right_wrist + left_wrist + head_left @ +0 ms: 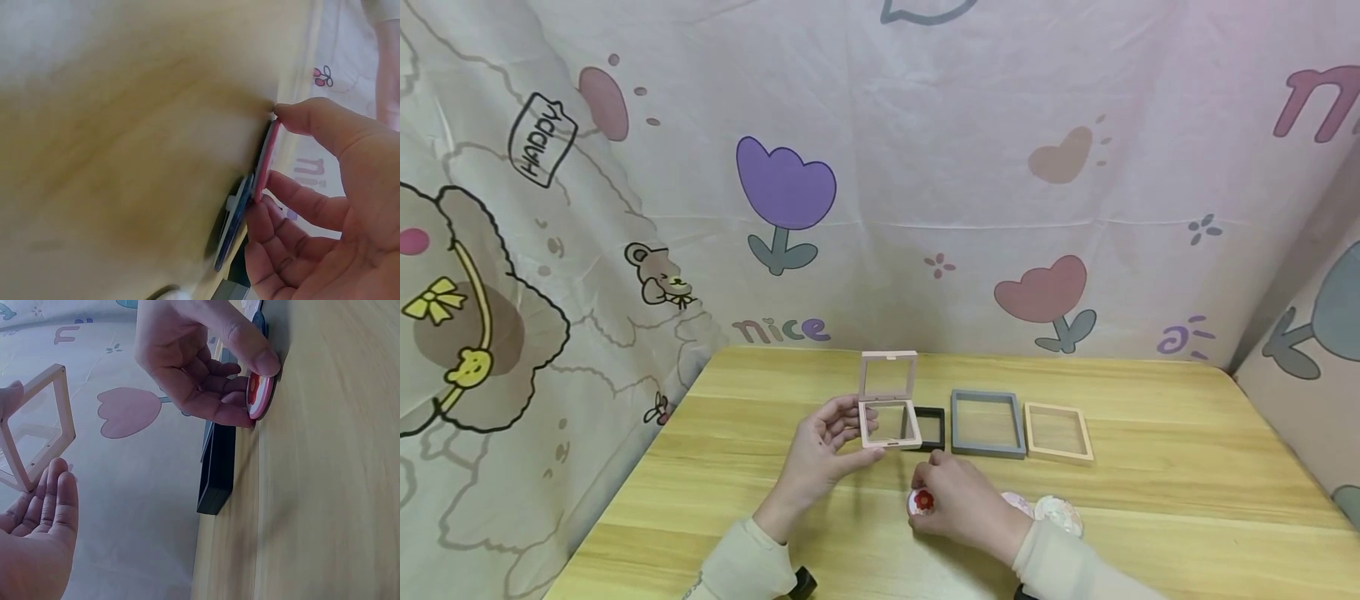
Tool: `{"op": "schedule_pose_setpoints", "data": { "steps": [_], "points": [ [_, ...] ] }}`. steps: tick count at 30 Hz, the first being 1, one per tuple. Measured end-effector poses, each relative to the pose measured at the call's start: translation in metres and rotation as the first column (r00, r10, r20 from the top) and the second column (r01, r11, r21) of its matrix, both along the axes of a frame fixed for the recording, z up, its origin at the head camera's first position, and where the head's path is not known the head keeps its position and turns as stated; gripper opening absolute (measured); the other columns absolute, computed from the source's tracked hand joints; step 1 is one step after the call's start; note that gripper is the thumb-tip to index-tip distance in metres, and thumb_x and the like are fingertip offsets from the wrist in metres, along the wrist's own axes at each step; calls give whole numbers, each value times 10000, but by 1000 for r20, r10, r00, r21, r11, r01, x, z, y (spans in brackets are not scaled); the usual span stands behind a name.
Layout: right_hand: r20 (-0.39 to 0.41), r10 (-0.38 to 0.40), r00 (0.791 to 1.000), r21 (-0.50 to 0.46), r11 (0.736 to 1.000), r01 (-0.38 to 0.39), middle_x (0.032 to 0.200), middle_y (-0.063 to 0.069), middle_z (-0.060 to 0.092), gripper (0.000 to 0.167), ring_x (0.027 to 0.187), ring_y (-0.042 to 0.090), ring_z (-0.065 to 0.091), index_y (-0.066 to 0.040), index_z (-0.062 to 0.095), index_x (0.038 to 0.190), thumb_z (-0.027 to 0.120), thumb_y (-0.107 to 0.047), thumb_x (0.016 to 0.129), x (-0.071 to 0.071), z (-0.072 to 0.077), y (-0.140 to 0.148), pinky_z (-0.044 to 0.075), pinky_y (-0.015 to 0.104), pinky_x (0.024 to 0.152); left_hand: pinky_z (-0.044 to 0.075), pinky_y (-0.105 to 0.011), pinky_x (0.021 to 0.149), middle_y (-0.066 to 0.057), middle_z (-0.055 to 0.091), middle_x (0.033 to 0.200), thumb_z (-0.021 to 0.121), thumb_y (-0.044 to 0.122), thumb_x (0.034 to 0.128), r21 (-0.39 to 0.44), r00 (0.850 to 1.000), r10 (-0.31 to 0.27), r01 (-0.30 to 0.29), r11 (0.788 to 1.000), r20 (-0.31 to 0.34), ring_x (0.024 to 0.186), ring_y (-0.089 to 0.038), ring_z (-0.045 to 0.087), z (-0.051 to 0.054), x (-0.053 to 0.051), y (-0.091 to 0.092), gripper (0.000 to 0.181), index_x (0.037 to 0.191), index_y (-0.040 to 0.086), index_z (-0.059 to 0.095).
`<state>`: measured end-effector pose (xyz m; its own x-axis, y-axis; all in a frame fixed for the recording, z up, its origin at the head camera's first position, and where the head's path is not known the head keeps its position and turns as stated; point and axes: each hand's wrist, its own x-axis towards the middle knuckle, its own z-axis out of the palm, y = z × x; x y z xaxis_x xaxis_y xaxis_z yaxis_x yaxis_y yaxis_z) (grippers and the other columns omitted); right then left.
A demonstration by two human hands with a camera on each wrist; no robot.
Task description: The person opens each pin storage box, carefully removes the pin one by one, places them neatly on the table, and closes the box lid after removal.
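My left hand (822,454) holds a pale pink hinged display frame (917,433) with clear panes, raised above the table. Its lid stands up, unfolded from the base. In the left wrist view, the thumb and fingers are at the edges of this frame (67,419). Lower and to the right, my right hand (970,500) pinches a round badge (922,502) with a red flower on white by its edge. The right wrist view shows the pink rim of the badge (267,156) between thumb and fingers, close to the tabletop. A blue-edged disc (234,222) lies beside it.
Behind the hands, a small black frame (942,429), a larger grey frame (1021,433) and a beige frame (1060,457) lie in a row. Two more round badges, one pale pink (1017,502) and one whitish (1060,515), lie by the right forearm. A printed cloth (895,183) hangs behind the table.
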<state>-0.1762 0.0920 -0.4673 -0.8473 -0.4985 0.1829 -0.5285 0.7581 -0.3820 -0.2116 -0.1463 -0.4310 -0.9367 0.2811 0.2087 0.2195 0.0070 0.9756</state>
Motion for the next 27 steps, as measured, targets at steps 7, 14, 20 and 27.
{"op": "schedule_pose_setpoints", "data": {
  "steps": [7,14,20,27],
  "points": [
    [-9,-12,1000,14,1000,13,872,-42,617,346,706,20,462,-106,781,963,930,-339,755,0,-3,5,406,178,595,595,-234,1035,-294,679,1309,892,-20,784,1,1000,-3,3,1000,-2,1094,-143,732,-2,1,1,709,1414,-70,569],
    [-38,-8,999,18,1000,9,861,-54,593,322,693,22,442,-118,786,956,923,-331,758,2,-2,7,383,176,589,595,-240,1039,-267,691,1303,898,-23,776,-13,1000,-5,5,1000,11,1096,-148,731,-2,1,2,718,1415,-58,573],
    [-17,-13,1000,21,1000,14,869,-68,583,362,703,23,442,-143,773,988,930,-385,770,2,2,9,388,188,603,597,-244,1038,-262,692,1306,896,-23,782,-1,1000,-18,18,1000,7,1098,-141,737,-2,2,3,725,1424,-69,561],
    [34,-53,998,-48,997,54,951,28,712,425,796,119,622,-86,757,1125,889,-385,853,-8,31,27,521,256,682,595,-242,1039,-321,664,1325,895,-36,775,-5,1000,-20,20,1000,15,1117,-192,735,-2,3,5,734,1425,-74,556]
  ]
}}
